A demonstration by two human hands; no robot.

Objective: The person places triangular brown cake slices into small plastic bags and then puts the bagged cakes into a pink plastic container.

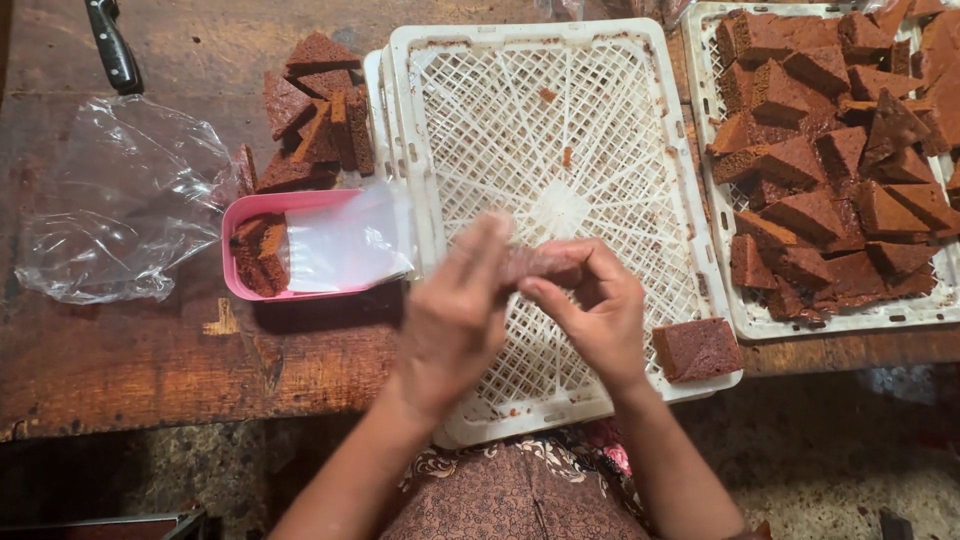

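Over a scarred wooden table (120, 350), both hands meet above a white lattice tray (560, 130): left hand (455, 320) and right hand (595, 315) pinch a blurred brown cake piece (540, 262) lying crosswise between their fingertips.

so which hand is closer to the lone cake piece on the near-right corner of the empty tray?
Right. The right hand is just left of the lone cake piece; the left hand lies farther left, beyond the right hand.

Brown cake pieces (830, 150); white lattice tray (560, 130); pink container (262, 212); dark wood table (130, 350); floral-patterned skirt (520, 490).
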